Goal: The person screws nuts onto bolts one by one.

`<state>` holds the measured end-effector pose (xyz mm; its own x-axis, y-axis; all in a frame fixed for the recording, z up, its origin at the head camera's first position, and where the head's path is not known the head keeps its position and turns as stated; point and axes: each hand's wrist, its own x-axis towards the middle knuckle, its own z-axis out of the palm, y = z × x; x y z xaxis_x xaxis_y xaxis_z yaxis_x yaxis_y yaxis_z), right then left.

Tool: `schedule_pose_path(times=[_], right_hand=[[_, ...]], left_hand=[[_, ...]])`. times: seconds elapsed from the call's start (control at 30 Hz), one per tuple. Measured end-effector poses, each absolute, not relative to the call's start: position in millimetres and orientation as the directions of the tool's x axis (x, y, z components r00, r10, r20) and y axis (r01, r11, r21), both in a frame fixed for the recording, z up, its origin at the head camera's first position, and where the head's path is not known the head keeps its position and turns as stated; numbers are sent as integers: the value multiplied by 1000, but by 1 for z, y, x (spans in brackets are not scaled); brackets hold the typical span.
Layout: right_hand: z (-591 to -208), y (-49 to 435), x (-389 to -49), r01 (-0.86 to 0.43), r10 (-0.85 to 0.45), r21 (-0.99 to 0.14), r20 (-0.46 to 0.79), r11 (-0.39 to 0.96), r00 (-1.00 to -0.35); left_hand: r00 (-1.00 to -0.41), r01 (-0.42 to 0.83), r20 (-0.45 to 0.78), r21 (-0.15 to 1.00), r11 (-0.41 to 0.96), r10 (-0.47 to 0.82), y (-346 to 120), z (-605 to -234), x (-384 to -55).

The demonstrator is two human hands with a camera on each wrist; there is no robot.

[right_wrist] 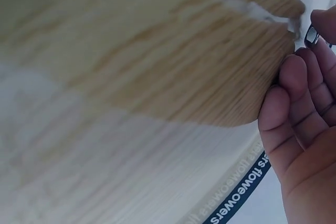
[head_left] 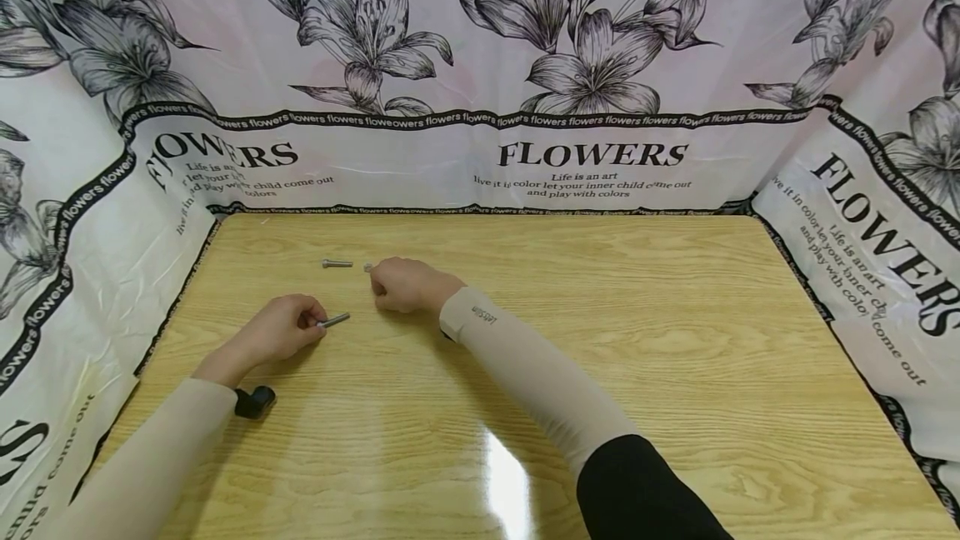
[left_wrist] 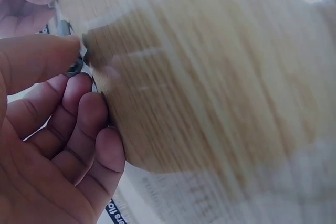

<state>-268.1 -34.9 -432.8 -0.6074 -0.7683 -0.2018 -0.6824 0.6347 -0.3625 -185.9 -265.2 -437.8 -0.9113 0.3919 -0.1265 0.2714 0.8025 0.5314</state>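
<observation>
Left of centre in the head view, the left hand (head_left: 279,330) pinches a metal bolt (head_left: 337,319) between thumb and fingertips, while farther up the right hand (head_left: 408,285), fingers drawn nearly together, pinches a small metal piece (head_left: 367,267) (too small to identify) beside a second bolt (head_left: 339,263).

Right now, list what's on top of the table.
A bolt lies there; the left hand holds another bolt, the right hand a small metal piece. Anything under hands or sleeves is hidden.
</observation>
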Motion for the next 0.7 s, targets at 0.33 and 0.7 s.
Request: schedule_pose_path(times=[0.33,0.7], right_hand=[[-434,-30,-267,-664,-756,-384,-173,642,-631],[-432,-14,-263,-598,-740,-525,-94,605,-666]], left_hand=[[-919,271,-100,539,797,380,-265,-438,-185],[-954,243,5,604,759,301,-249,-433,-181]])
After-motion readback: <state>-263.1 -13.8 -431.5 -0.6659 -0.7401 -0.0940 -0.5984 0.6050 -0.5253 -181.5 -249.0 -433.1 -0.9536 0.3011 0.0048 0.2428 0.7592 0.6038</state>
